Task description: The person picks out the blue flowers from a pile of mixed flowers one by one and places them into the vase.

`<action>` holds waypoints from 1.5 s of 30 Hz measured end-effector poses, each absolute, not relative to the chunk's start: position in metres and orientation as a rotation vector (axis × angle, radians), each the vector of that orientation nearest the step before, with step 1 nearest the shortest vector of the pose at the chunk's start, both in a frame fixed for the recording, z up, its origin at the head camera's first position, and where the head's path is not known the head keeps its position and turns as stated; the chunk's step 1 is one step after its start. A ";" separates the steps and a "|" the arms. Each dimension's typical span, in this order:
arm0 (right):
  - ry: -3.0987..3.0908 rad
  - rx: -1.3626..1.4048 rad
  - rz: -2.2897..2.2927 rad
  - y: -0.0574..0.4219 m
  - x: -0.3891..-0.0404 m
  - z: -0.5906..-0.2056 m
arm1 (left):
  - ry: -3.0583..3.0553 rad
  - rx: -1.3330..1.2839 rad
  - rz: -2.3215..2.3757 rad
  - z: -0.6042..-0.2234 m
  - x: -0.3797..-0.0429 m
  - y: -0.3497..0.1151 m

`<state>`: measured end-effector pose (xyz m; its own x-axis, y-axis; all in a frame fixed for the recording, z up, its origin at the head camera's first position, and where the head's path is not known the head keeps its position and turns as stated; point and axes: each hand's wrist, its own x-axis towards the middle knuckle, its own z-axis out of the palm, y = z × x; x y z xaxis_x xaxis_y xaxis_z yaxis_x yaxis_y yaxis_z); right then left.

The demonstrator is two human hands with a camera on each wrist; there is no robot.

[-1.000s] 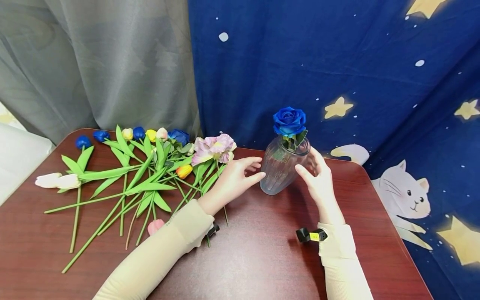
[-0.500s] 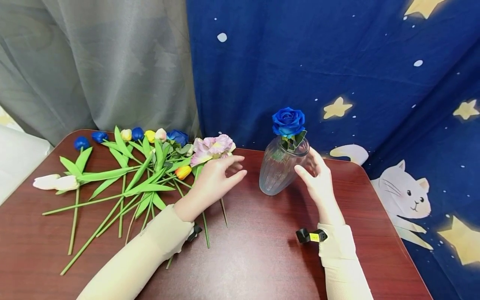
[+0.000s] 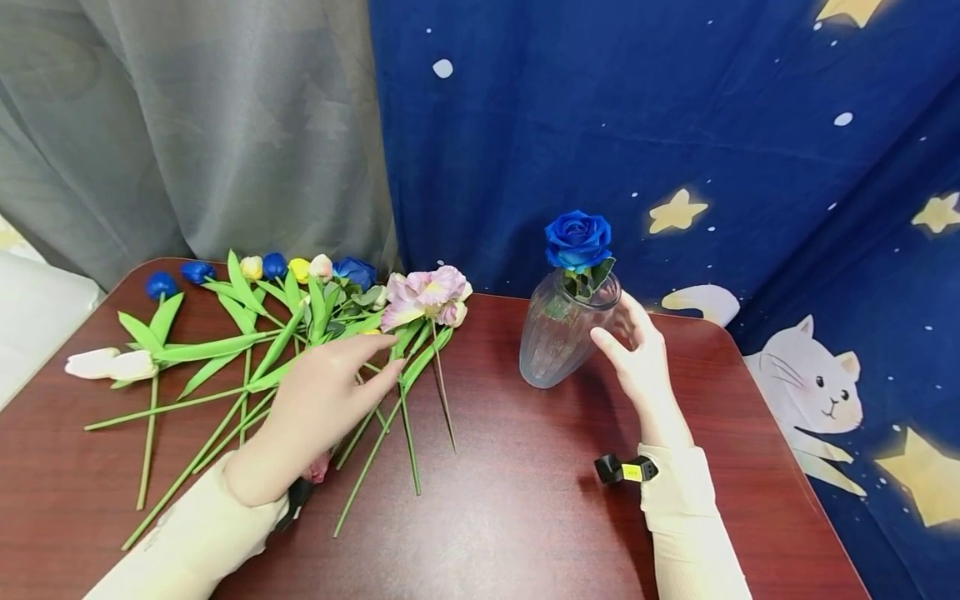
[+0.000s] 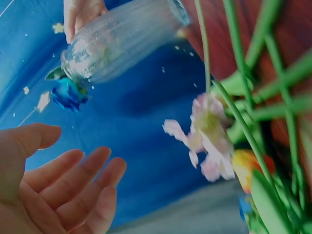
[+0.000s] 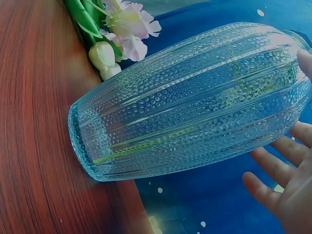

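A ribbed clear glass vase (image 3: 551,346) stands on the table, with a single blue rose (image 3: 578,242) rising from its mouth. My right hand (image 3: 641,358) grips the vase near the top from the right. In the right wrist view the thumb and fingers lie on opposite sides of the bumpy glass, and a green stem shows through it. My left hand (image 3: 322,404) hovers over the loose flower stems, its fingers relaxed and apart, holding nothing. Close by in the left wrist view are a pale pink ruffled flower (image 4: 209,131) and an orange tulip (image 4: 248,168).
Loose artificial flowers cover the table's left side: white tulips (image 3: 112,364), blue tulips (image 3: 161,285), a yellow tulip (image 3: 299,268) and another blue rose (image 3: 355,272). Their stems cross each other. Blue (image 3: 487,150) and grey (image 3: 262,125) curtains hang behind the table (image 3: 510,500).
My left hand has drawn away from beside the vase, moving left and nearer to me over the stems. The right hand and the vase have stayed put.
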<state>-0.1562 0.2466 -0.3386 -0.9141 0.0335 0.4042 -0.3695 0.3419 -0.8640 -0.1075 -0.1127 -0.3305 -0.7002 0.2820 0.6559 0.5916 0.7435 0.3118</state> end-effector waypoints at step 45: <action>-2.222 0.320 1.597 0.253 -0.162 -0.351 | -2.841 0.041 -0.521 -0.340 -0.061 -0.263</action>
<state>-0.1625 0.2530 -0.3511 -0.9004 0.0379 0.4334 -0.3988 0.3266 -0.8569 -0.0612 -0.2632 -0.3404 -0.9678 -0.0726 0.2411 0.0176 0.9356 0.3525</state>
